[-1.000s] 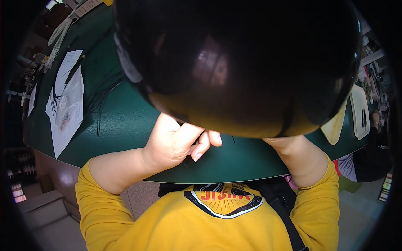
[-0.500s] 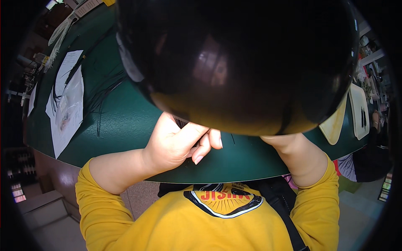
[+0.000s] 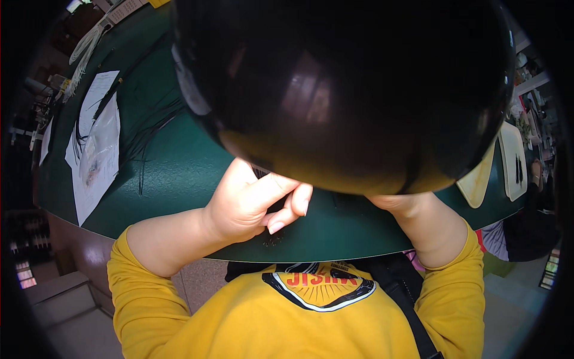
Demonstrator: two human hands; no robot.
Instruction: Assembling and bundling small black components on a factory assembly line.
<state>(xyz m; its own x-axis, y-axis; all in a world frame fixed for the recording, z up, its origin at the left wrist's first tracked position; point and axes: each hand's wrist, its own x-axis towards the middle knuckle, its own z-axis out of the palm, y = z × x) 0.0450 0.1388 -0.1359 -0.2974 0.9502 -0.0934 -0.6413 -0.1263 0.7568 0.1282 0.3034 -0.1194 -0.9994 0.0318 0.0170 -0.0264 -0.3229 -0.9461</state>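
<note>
My left hand is over the near part of the green table, its fingers curled closed. Thin dark strands, apparently a bundle of black wires, show between the thumb and palm, and fine tips poke out below the fingers. Of my right hand only the wrist and heel show. Its fingers are hidden behind a large glossy black dome, which fills the upper middle of the view and also covers the left fingertips' far side.
Loose black wires lie on the green table, left of the dome. Beside them are paper sheets and a clear plastic bag. Pale trays stand at the right, one with dark pieces. A co-worker's arm is beyond.
The black dome has shifted slightly right in view. My left fingers have drawn in a little to the left, and fine strand tips show more plainly below them. My right hand has turned slightly.
</note>
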